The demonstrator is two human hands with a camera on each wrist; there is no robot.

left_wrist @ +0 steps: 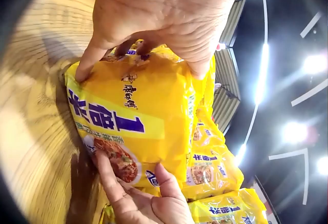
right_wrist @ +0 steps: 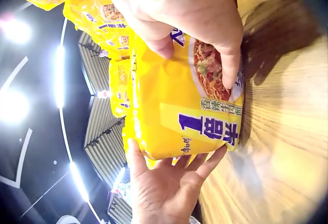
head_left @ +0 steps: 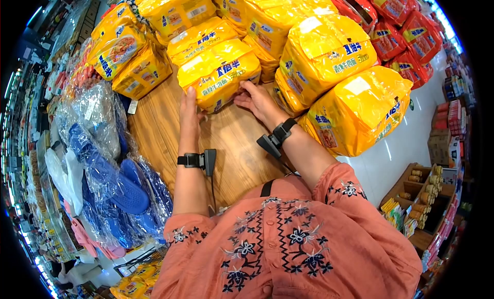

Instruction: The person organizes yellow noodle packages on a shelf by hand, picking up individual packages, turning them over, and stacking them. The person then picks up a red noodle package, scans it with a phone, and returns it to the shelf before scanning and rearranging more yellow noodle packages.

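A yellow multipack of instant noodles sits at the wooden table's near side of the stacked packs, with both hands on it. My left hand grips its left end, thumb and fingers spread across the pack in the left wrist view. From the other end my right hand holds it, a thumb and a fingertip pressing the front by the noodle-bowl picture. Purple lettering shows on the front face. Its lower edge lies close over the table. Another yellow noodle pack stands right behind it.
More yellow noodle packs are stacked behind and to the right, one large pack at the table's right edge. Red packs lie beyond. Blue slippers in plastic wrap crowd the left edge. Shelves of goods stand on both sides.
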